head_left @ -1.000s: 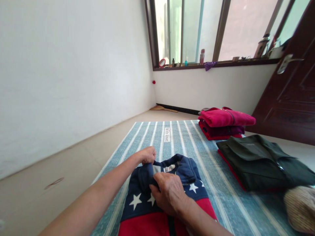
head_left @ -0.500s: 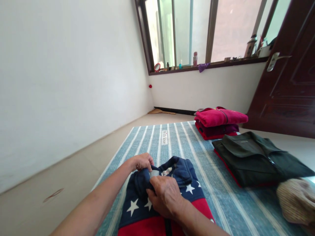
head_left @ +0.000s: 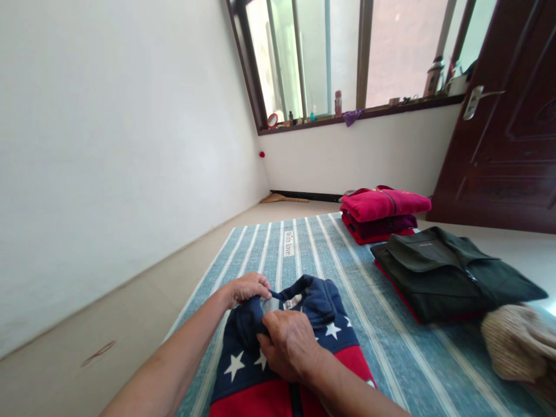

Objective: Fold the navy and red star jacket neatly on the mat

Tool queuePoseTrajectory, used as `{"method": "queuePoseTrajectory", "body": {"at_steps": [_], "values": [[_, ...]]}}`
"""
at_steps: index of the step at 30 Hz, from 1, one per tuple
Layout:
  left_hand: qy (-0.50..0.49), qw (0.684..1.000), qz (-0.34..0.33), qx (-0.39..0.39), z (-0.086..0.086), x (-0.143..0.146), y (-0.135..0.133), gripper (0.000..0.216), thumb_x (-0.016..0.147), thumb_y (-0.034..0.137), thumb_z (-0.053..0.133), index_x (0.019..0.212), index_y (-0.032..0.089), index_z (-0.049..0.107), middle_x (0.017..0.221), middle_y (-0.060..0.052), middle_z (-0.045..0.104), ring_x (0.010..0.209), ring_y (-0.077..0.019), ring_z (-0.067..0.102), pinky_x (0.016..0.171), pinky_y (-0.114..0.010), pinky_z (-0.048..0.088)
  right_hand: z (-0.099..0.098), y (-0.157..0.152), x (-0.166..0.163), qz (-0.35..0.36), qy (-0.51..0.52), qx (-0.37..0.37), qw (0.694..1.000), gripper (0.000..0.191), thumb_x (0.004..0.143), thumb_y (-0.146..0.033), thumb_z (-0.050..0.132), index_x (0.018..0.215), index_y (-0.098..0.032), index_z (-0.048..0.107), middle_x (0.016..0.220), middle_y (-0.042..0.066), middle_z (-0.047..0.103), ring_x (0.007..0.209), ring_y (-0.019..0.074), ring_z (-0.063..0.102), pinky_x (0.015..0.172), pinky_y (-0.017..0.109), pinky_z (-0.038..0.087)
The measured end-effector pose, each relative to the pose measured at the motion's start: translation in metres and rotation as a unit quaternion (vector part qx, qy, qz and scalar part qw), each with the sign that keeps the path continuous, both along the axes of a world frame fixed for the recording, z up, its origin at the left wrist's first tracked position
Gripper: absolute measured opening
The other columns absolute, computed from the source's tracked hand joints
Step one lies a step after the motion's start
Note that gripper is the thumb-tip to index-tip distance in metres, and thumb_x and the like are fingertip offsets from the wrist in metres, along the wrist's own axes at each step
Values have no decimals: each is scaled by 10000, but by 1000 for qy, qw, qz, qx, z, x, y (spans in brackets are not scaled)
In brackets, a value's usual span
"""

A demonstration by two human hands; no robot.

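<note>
A navy and red jacket [head_left: 243, 391] with white stars lies front up before me, its navy collar at the far end and a dark zip strip down its middle. My left hand [head_left: 251, 288] pinches the left side of the collar from behind. On the front edge of that same collar side, my right hand [head_left: 289, 341] is closed, its fingertips partly hidden. Pale grey lining shows between the two hands. The collar's right side [head_left: 321, 304] lies folded outward, with a white label inside the neck.
The jacket rests on a blue striped cloth [head_left: 260, 249]. To the right are a dark green folded jacket [head_left: 460, 284] on something red, a beige knitted item [head_left: 515, 341] and a stack of pink and purple folded clothes [head_left: 386, 205]. A dark red door [head_left: 516, 150] stands beyond.
The view has shifted slightly, moving the background a little to the left. Both hands keep their grip on the collar, with barely any movement.
</note>
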State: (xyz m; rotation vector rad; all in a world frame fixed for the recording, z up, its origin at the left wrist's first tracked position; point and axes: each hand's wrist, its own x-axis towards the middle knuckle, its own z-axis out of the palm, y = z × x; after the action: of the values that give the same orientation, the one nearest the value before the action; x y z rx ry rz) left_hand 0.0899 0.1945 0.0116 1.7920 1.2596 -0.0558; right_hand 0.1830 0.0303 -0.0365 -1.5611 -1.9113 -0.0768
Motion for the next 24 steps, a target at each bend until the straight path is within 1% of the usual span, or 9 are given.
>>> {"method": "queuePoseTrajectory", "body": {"at_steps": [3,6,11,14,17,21,23,24], "values": [[-16,1000,-3,-11,1,4,-2,251,426,161,653,676,172,657,549,21,596,539,-145,542,490,-227,426,1,0,0,3,0,-7,1000,104,816,-296,555,797,-193,557,750,54,672,659,203,640,572,282,480],[-47,999,2,-25,3,2,-3,265,433,150,625,696,171,651,590,15,622,571,-150,564,534,-239,461,4,-1,1,5,1,-27,1000,103,818,-294,559,813,-191,566,767,56,676,676,216,643,583,300,482],[-97,994,19,-38,6,-5,-6,280,442,168,613,721,176,595,648,26,629,565,-125,548,540,-229,454,5,0,1,6,3,-41,999,112,821,-298,570,817,-186,568,781,63,679,683,219,643,588,307,475],[-110,993,25,-45,5,-5,-7,309,434,161,620,742,173,596,658,25,634,574,-127,550,555,-235,460,8,-3,0,4,5,-45,999,123,819,-304,585,824,-182,578,794,64,683,687,212,637,595,304,466],[-121,991,25,-51,3,-4,-7,325,427,149,631,750,167,613,667,21,645,604,-137,562,578,-242,468,19,-5,2,-5,10,-39,999,158,818,-334,606,831,-177,601,810,65,681,714,214,633,622,307,460],[-133,989,25,-52,1,-4,-6,323,414,127,645,734,164,631,649,27,640,631,-147,572,591,-239,468,44,2,20,-31,1,-24,999,217,870,-384,567,893,-176,626,856,74,666,800,215,617,705,318,452],[-136,989,28,-56,1,-5,-6,320,413,119,645,729,166,631,634,29,637,619,-150,574,590,-244,472,56,14,37,-70,-33,-73,994,218,906,-349,519,962,-172,634,937,100,663,888,227,607,775,340,445],[-137,988,31,-58,1,-5,-7,317,416,118,643,728,168,631,627,29,637,604,-150,573,585,-248,474,61,22,46,-87,-57,-119,987,203,905,-311,517,982,-167,638,993,118,660,943,240,600,813,359,439]]}}
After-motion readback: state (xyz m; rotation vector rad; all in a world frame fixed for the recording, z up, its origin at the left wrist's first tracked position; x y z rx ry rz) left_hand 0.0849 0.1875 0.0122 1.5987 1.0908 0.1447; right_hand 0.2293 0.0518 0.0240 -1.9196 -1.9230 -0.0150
